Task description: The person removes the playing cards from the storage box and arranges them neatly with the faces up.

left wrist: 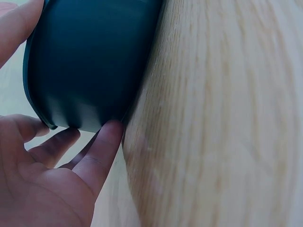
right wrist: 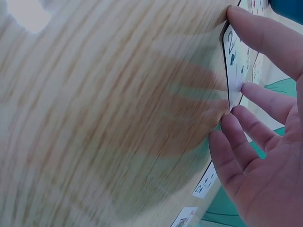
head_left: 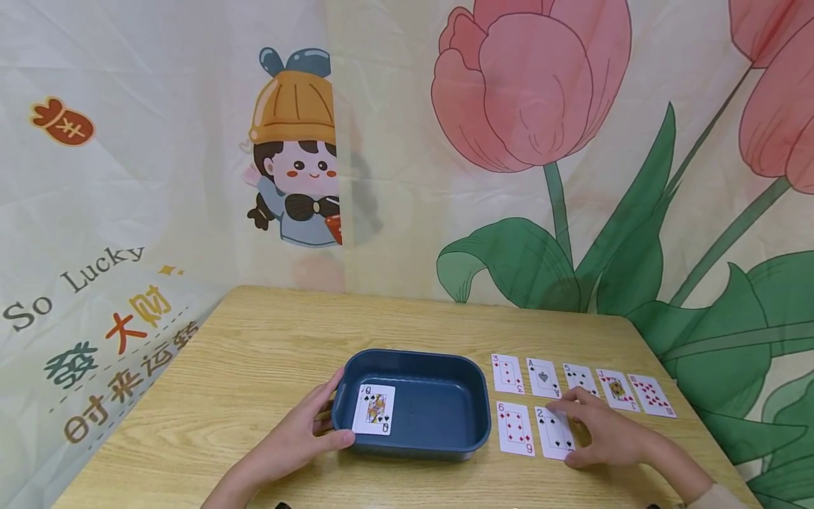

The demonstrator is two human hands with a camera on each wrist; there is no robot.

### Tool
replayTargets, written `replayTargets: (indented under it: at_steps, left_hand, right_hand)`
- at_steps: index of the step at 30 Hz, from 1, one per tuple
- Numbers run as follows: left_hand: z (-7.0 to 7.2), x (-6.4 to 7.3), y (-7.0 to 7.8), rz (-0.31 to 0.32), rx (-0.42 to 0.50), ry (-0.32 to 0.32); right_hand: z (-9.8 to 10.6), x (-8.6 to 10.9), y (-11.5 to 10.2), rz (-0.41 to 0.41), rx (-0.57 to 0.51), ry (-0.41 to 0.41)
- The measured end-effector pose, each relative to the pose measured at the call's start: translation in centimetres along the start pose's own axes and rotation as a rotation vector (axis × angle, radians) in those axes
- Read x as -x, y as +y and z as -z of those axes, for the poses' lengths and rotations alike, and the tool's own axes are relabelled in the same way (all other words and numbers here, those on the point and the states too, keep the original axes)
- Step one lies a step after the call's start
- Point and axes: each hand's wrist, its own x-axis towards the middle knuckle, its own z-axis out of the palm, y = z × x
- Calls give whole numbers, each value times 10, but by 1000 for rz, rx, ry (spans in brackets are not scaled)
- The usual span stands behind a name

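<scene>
A dark blue rectangular plastic tub stands on the table, with a queen of spades face up at its left inside. My left hand holds the tub's left end, thumb on the near rim; in the left wrist view the fingers press its outer wall. To the right of the tub lies a six of diamonds. Beside it is a two of spades, which my right hand pinches by its edges, thumb at the near end and fingers at the far end. In the right wrist view this card stands edge-on between thumb and fingers.
Behind runs a row of face-up cards: a three of diamonds, an ace of spades, a black five, a jack and a red-heart card. The wooden table ends at a printed cloth backdrop.
</scene>
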Motion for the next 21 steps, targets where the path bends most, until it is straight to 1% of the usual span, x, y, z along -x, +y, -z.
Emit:
replayTargets:
  at_steps: [8,13,19,21]
  left_hand:
    - [1,0,-2,-10,-2,1]
    - [1,0,-3,-18,2,1]
    - [1,0,-3,-21,4,-3]
    - [1,0,-3,-16,4,1]
  right_hand:
    - [-2,-1,-2,-25,23,17]
    - [0,1,-2,-15,4,5]
    - [8,1,-1,-1,-31,-31]
    - [14,0,-4,8,-28,-26]
